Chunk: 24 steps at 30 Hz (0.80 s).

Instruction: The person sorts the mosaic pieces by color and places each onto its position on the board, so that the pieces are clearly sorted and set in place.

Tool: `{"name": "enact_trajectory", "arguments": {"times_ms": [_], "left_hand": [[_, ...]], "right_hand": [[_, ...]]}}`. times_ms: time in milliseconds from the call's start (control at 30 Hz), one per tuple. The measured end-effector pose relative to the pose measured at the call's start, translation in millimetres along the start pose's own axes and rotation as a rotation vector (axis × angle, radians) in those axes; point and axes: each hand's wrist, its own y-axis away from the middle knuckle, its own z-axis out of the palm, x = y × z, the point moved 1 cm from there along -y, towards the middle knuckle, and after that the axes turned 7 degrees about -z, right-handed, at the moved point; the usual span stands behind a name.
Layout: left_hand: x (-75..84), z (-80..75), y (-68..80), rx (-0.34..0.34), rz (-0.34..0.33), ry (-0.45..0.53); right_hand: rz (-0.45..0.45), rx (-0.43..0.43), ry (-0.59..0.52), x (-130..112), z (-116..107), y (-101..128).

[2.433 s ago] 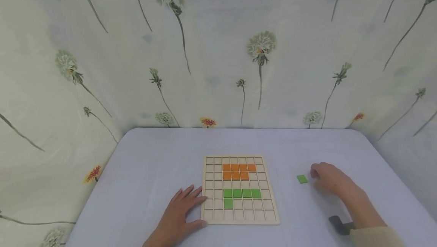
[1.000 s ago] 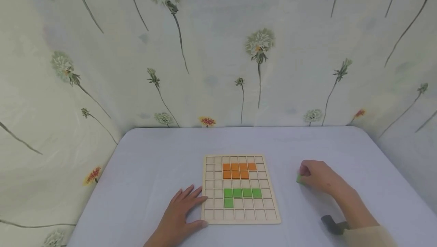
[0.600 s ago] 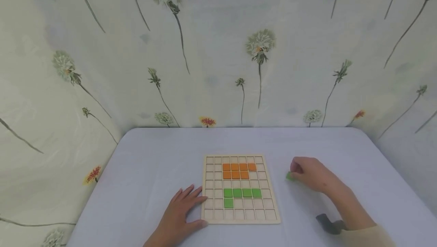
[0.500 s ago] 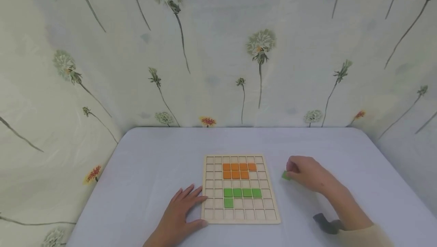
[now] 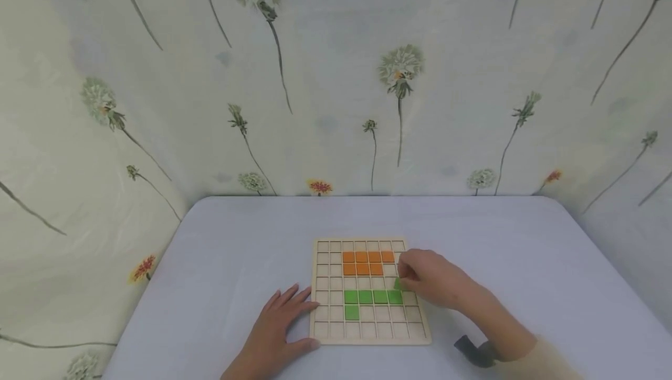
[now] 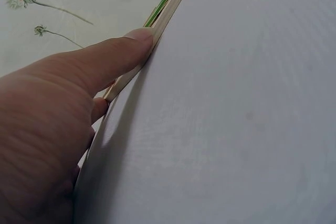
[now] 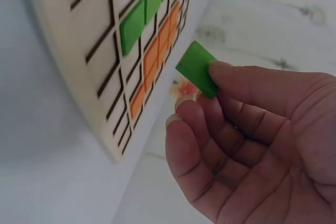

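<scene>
A wooden grid board (image 5: 321, 333) lies on the pale table, holding orange tiles (image 5: 362, 263) in its upper rows and green tiles (image 5: 373, 297) lower down. My right hand (image 5: 427, 281) hovers over the board's right side and pinches a small green tile (image 5: 398, 283) between thumb and fingertips; the right wrist view shows that green tile (image 7: 197, 69) held clear of the board (image 7: 68, 77). My left hand (image 5: 278, 324) rests flat on the table with its fingers straight, against the board's left edge (image 6: 170, 9).
The pale table (image 5: 236, 240) is ringed by a floral cloth backdrop (image 5: 336, 76) at the back and both sides. A dark wrist strap (image 5: 472, 349) shows below my right forearm.
My right hand picked the green tile up from the table to the right of the board and carried it left, over the board's right columns. The left hand stayed put.
</scene>
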Motion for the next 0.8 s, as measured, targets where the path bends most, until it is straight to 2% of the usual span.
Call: {"name": "enact_trajectory", "arguments": {"times_ms": [233,533,800], "left_hand": [[-0.7,-0.4,-0.5,-0.01,0.004,0.008],[-3.2,0.0,0.5,-0.002,0.011,0.009],[-2.7,1.3,0.5,0.047,0.064,-0.005]], "right_hand": [[-0.073,-0.028,0.005,-15,16,-9],[-0.225,-0.045,0.011,-26,35,-16],[-0.239,-0.049,-0.017,-30,49,-21]]}}
